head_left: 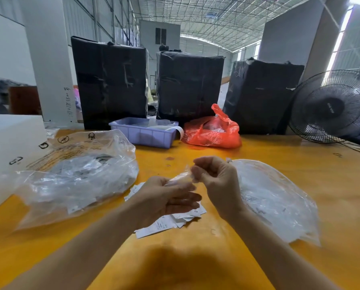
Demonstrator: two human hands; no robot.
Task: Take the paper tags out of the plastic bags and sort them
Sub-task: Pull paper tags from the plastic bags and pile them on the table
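Over the middle of the yellow table (258, 155), both my hands hold a small clear plastic bag (180, 176). My left hand (166, 197) holds its lower end, fingers lying loosely beneath it. My right hand (214, 178) pinches its upper end between thumb and curled fingers. A loose pile of white paper tags (170, 222) lies on the table under my hands. A large clear bag (76, 174) holding small bagged tags lies at the left. Another large clear bag (279, 201) lies flat at the right.
A lilac plastic bin (143, 132) and a red plastic bag (212, 130) stand at the back of the table. Behind them rise three black-wrapped parcels (189, 84). A black fan (331, 107) stands at the back right, a white foam block (7, 143) at the left.
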